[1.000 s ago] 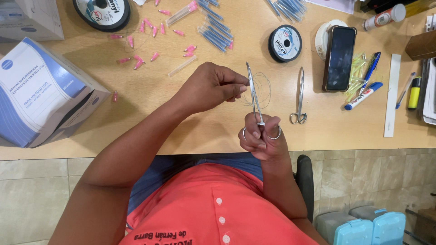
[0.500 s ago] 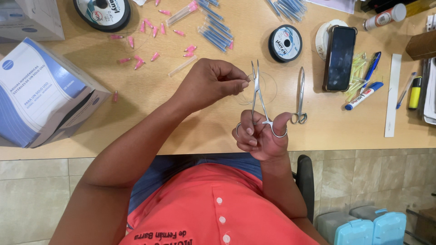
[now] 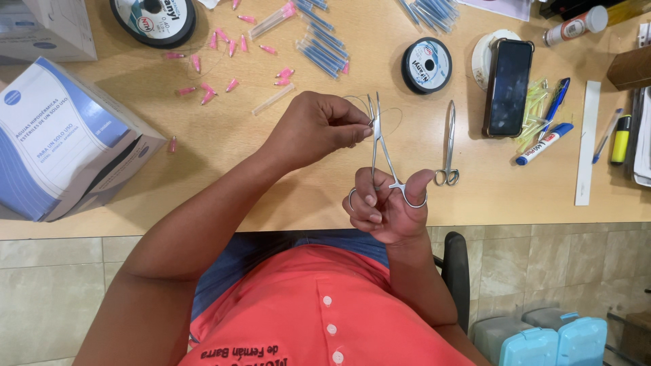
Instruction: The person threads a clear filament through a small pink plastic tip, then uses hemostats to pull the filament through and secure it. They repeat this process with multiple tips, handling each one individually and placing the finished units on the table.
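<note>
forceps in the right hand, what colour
Silver metal forceps, held in the right hand; the head view shows it.

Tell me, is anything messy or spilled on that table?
Yes. Small pink caps lie scattered loose over the wooden table, some far from the rest, near the blue and white box, which lies tipped on its side. The right hand holds metal forceps upright; the left hand pinches a thin thread at their tip.
</note>
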